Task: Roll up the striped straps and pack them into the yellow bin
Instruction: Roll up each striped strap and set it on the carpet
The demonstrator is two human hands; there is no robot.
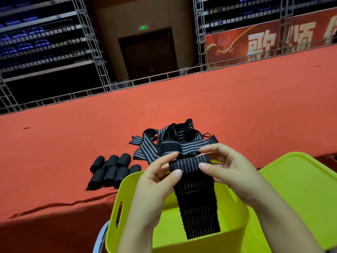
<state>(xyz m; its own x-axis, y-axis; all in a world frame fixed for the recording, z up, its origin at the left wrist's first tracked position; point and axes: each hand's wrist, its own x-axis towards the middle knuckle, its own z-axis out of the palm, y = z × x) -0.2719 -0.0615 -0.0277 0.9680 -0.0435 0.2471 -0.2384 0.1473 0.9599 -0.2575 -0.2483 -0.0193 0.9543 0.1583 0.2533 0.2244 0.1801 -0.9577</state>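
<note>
Left hand: the left hand (pixel 156 181) is above the bin, with the thumb and the fingers pinching the left end of the strap's top edge.
Right hand: the right hand (pixel 228 172) pinches the right end of the same edge; the thumb lies on the near side and the fingers curl over the far side.
Strap in the hands: the black striped strap (pixel 196 190) is held across between the two hands, where its top looks folded or just begun as a roll. The rest hangs down straight, and its lower end reaches inside the bin.
Yellow bin: the yellow bin (pixel 116 207) stands near the person, at the near edge of the red surface and directly under the hands. It has an oval handle hole in its left wall. Inside it I can see only the hanging strap; the hands and the near wall hide part of the bottom.
Yellow lid: a yellow lid (pixel 300 189) lies just beside the bin on its right side.
Loose straps: a pile of unrolled striped straps (pixel 164 141) lies on the red surface behind the hands, tangled together.
Rolled straps: a group of rolled straps (pixel 114 170) lies on the red surface to the left of the pile, in two rows, touching each other, just beside the far left corner of the bin.
Surface: the red cloth-covered surface (pixel 73 139) has a few wrinkles near its front left edge.
Background: metal truss frames (pixel 91 42), a dark door (pixel 149 53) and a red banner (pixel 264 42) with large characters stand behind the surface.
</note>
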